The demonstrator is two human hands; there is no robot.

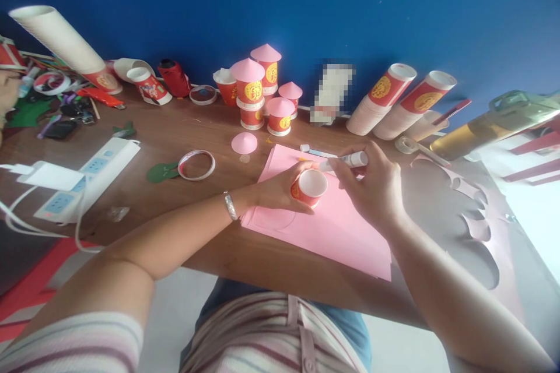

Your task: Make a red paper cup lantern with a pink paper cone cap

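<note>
My left hand [282, 187] is wrapped around a small red paper cup [312, 185], its white open mouth facing up. The fingers of my right hand [371, 183] grip a white tube with a translucent tip [353, 159]. That tip points left and meets or nearly meets the cup's rim; I cannot tell which. Both hands are over a stack of pink paper sheets [350, 239], which bears a faint circle outline near its left edge. Just behind the hands lies a slim pen-like stick [317, 152], partly covered by my right hand.
Red cups with pink cone tops [248, 71] stand at the back, near a loose pink cone [244, 143]. Cup stacks [385, 96] lean against the wall. A tape ring [196, 165] and power strip [94, 178] lie left; cut paper scraps [490, 239] and a bottle [464, 134] are right.
</note>
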